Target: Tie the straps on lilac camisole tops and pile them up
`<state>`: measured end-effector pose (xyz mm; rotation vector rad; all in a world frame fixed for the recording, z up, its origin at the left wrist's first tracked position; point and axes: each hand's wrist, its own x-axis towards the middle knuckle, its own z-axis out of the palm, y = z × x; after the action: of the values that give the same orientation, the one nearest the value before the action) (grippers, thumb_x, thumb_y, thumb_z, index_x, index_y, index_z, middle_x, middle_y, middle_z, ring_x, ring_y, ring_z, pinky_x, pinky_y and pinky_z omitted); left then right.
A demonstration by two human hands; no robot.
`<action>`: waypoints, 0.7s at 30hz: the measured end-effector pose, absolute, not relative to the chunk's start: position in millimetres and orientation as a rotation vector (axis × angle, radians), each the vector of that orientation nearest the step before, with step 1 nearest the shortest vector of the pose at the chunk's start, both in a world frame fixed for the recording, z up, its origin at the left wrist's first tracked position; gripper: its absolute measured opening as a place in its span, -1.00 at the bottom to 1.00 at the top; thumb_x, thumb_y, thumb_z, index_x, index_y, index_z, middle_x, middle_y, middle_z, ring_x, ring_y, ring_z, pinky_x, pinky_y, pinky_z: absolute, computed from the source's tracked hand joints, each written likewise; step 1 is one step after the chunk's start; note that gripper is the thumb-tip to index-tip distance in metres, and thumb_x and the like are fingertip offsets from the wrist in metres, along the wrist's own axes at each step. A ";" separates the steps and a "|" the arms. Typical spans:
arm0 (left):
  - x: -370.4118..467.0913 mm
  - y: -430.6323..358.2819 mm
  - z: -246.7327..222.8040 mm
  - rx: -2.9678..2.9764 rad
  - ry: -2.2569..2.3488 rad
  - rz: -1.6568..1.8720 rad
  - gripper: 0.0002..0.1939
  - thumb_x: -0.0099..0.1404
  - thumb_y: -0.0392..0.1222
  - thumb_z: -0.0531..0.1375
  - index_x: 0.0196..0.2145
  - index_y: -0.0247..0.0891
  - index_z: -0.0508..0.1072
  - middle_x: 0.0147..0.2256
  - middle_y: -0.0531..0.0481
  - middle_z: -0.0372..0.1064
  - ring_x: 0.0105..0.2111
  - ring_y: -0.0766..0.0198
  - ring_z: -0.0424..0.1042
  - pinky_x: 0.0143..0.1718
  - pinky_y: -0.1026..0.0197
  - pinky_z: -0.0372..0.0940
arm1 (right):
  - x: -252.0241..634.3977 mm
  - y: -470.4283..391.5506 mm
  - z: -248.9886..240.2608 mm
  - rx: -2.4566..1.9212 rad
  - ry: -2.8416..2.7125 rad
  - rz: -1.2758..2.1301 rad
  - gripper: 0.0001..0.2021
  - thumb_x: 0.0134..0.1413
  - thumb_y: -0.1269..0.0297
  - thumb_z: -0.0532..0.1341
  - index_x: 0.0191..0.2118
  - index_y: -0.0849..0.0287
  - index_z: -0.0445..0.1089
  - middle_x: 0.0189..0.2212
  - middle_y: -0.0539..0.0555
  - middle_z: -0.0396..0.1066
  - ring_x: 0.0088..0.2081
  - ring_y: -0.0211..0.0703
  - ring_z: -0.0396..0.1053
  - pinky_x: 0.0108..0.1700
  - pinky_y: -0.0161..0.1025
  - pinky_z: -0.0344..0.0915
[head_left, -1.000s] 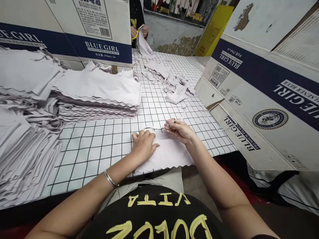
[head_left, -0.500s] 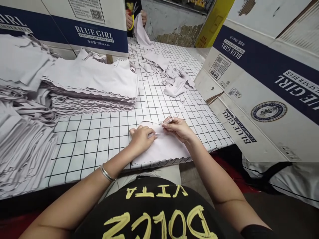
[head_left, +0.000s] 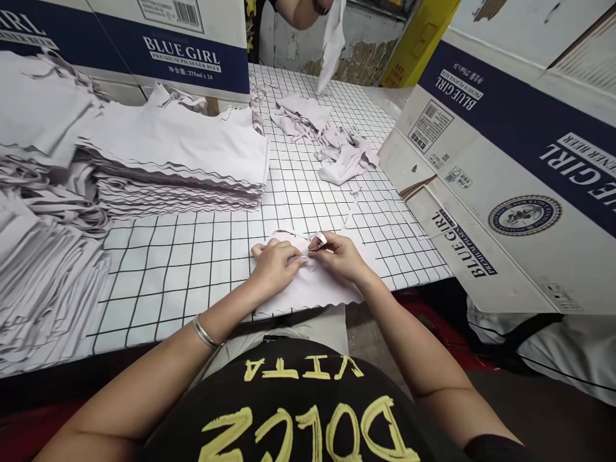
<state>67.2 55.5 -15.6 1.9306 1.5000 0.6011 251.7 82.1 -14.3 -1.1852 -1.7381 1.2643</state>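
Observation:
A pale pinkish-white cut fabric piece [head_left: 320, 290] lies at the table's front edge, its lower border wavy. My left hand [head_left: 276, 264] rests on its left part, with thumb and fingers pinching the cloth near the upper edge. Close beside it, my right hand [head_left: 342, 258] pinches a small folded, curled bit of the fabric's upper edge between thumb and fingers. The fingertips of both hands nearly meet there. Whether any small tool sits in the right fingers cannot be made out. A thin strip of cloth [head_left: 350, 215] lies just beyond the right hand.
Stacked fabric pieces [head_left: 178, 151] and folded bundles [head_left: 43, 289] fill the left of the checked table [head_left: 158, 276]. Loose scraps [head_left: 344, 163] lie toward the back. Cardboard boxes [head_left: 197, 80] stand behind and a large one [head_left: 462, 173] at right. Another person's arm [head_left: 301, 11] holds cloth [head_left: 332, 48].
My right hand has shifted slightly left and down, and the folded bit in its fingers has turned. Across the table, the other person has raised a cloth to the right; their scissors no longer show.

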 end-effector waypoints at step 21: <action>64.4 54.5 -9.8 1.886 1.505 0.560 -0.82 0.26 -0.15 0.19 -0.48 -0.21 0.48 -0.29 0.02 0.51 -0.14 0.12 0.28 -0.13 0.01 -0.11 | 250.1 76.5 -16.6 -1.144 -1.860 1.202 -0.92 -0.01 0.48 0.18 -0.38 0.17 0.36 -0.42 -0.03 0.39 -0.33 -0.26 0.36 -0.22 -0.29 0.30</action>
<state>64.4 54.5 -9.8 1.8863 1.5053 0.5599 250.1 76.5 -16.6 -1.1441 -1.8596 1.2017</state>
